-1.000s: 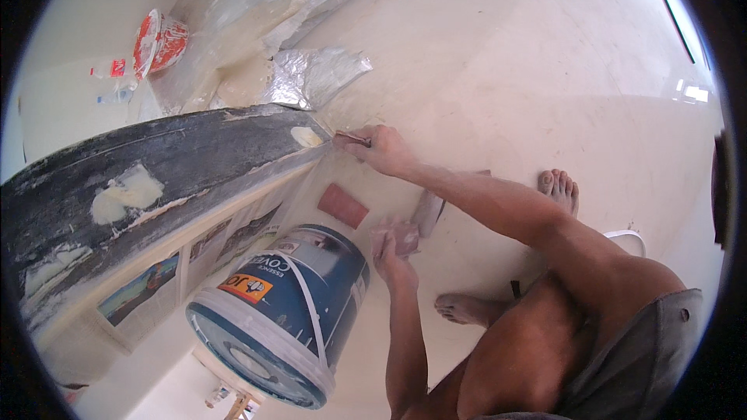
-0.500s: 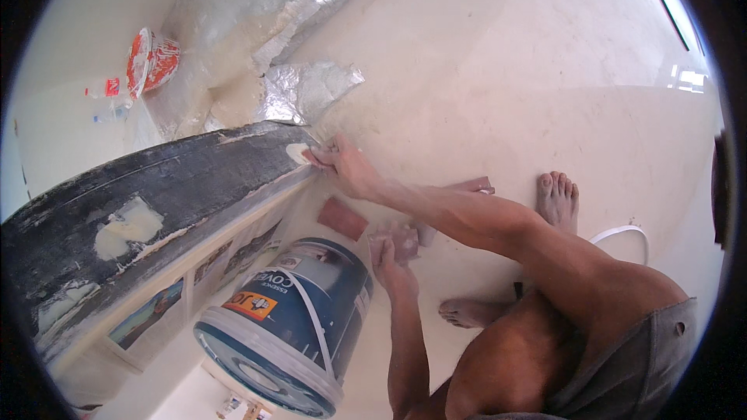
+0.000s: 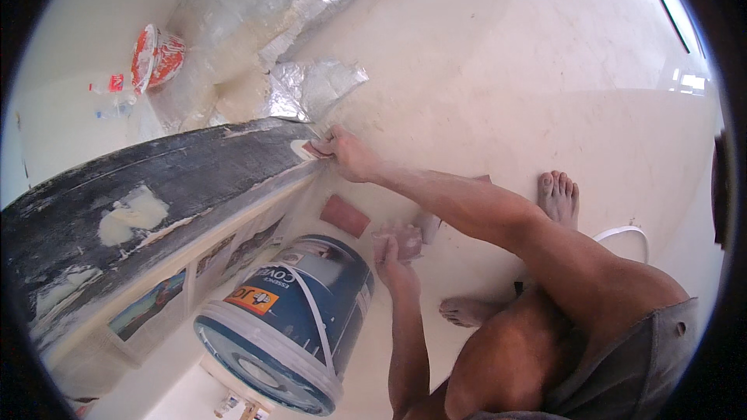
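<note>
Right hand point(image 3: 352, 157): curled nearly closed, its fingers pinching a folded reddish sheet point(image 3: 314, 150) against the far end of a long dark panel.
Left hand point(image 3: 400, 272): lower down and apart from the panel, with the thumb lying over a dusty pinkish sheet point(image 3: 408, 243); the fingers beneath are hidden, so how tightly they close cannot be told.
Dark panel point(image 3: 198, 162): running from the left edge to the right hand, its surface scuffed and streaked with white.
Cream patches: one small patch point(image 3: 299, 148) touches the folded sheet at the panel's end; a larger patch point(image 3: 134, 214) spreads farther left.
Panel's side: a pale edge borders the dark surface, with printed pages point(image 3: 152, 303) bearing colour pictures below it.
Loose sheet: a reddish-brown piece point(image 3: 345, 215) lies on the pale floor point(image 3: 498, 54) between the panel's end and the left hand.
Bucket: a blue bucket point(image 3: 311, 292) with a white rim, a white handle and an orange label stands just beside the left hand, on its left.
Beyond the panel: crumpled silvery sheeting point(image 3: 319, 87) lies near its end; a red container point(image 3: 159, 60) smeared with white sits farther left.
Worker: two bare, dusty feet point(image 3: 559, 201) on the floor, grey shorts point(image 3: 646, 358) at lower right, the right forearm reaching across toward the panel.
</note>
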